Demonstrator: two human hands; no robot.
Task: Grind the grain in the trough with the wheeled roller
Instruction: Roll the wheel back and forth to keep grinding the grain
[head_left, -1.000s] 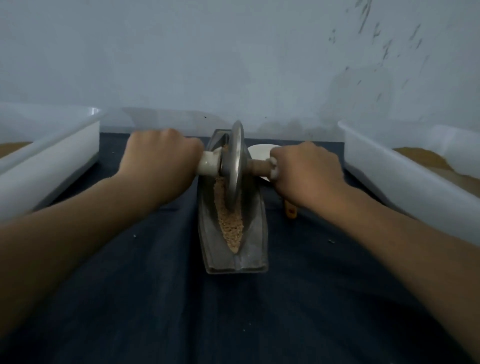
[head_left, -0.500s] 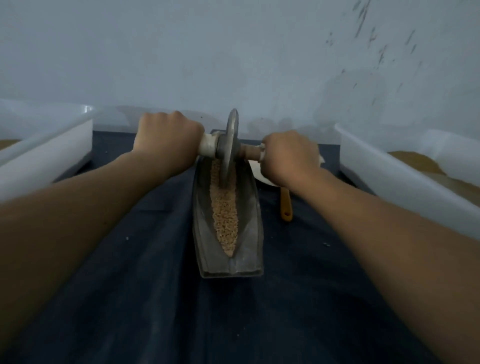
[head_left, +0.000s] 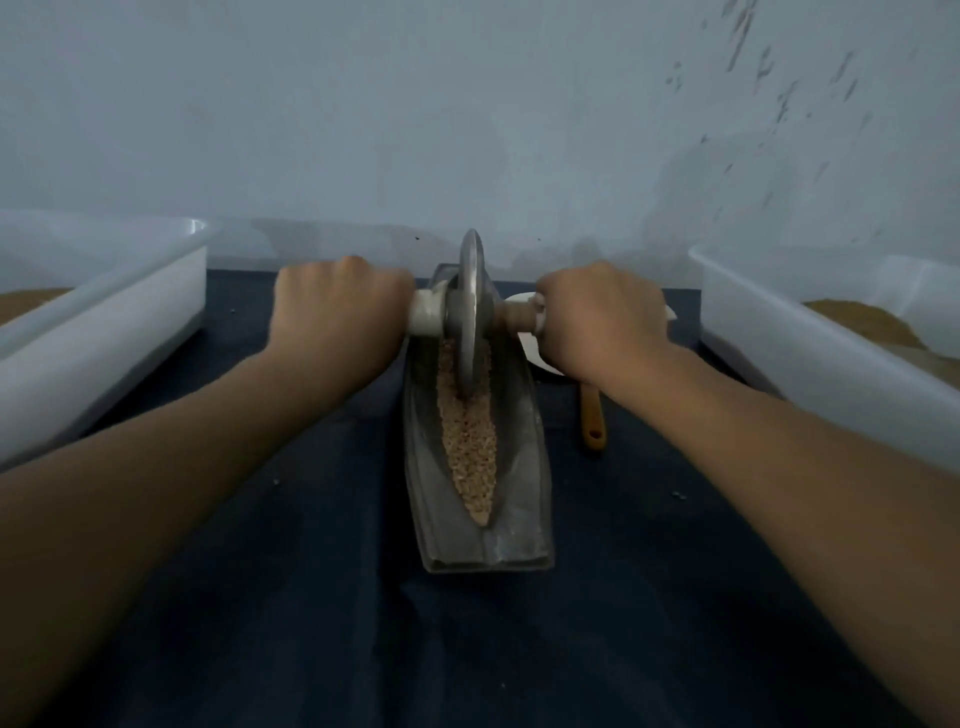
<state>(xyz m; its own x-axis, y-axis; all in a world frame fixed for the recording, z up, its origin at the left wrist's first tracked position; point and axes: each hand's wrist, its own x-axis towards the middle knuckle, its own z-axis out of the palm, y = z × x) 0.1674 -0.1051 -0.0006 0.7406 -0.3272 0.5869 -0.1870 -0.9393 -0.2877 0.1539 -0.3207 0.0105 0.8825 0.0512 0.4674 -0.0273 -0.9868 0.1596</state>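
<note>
Running straight away from the person, the metal trough (head_left: 519, 525) lies on the dark table covering (head_left: 311, 597) with its long axis near to far. Its blunt, squared end is nearest and its far end is toward the wall. It sits midway between the two forearms.

The grain (head_left: 467, 452) fills the groove as a narrow strip that tapers to a point at the near end. The wheeled roller (head_left: 470, 306) stands upright on its rim in the far half of the trough. Its disc is in line with the groove and its lower edge is sunk in the grain. The axle handle (head_left: 427, 312) crosses the trough from left to right.

Both arms reach forward, nearly straight, and the forearms converge on the handle.
- **Left hand** (head_left: 337, 306): knuckles up, fingers curled over the pale left end of the handle, close against the disc.
- **Right hand** (head_left: 597, 317): knuckles up, wrapped round the right end of the handle. The fingertips are tucked under and hidden.

A left white tub (head_left: 104, 338) and a right white tub (head_left: 769, 332) flank the work, each showing brown meal inside. A white dish (head_left: 530, 345) is partly hidden behind the right hand. A wooden utensil handle (head_left: 592, 415) lies on the covering just right of the trough. A few stray grains are scattered on the covering.
</note>
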